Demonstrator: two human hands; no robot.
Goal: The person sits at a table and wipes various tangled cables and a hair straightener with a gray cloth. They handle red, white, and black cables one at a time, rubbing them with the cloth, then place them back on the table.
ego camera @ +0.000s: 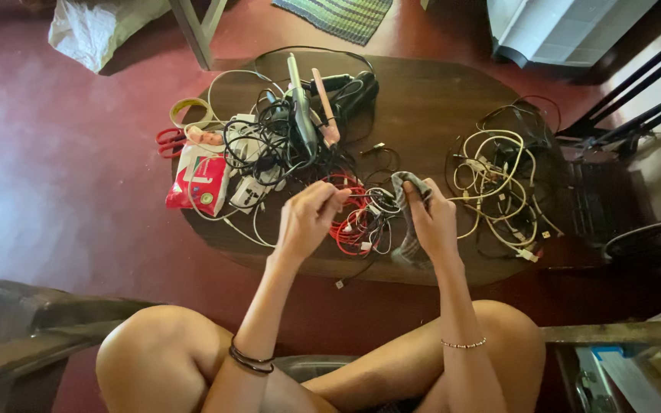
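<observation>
Dark oval wooden table (422,99) on a glossy red floor (55,168), left hand (307,218) pinched shut on a red cable (343,226) at table's 6 o'clock, right hand (431,222) gripping a grey cloth (407,187), black cable tangle (277,138) at 10 o'clock, cream cables (499,183) at 3 o'clock, striped rug (342,15) beyond 12 o'clock.

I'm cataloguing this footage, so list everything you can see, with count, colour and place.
oval dark wooden table: one, centre
tangled black cables: pile, table left
red coiled cable: one, table front
cream cables: pile, table right
red and white packet: one, left edge
red-handled scissors: one, far left
grey cloth: one, in right grip
striped mat: one, floor
left hand: pinching a cable
right hand: holding cloth
</observation>
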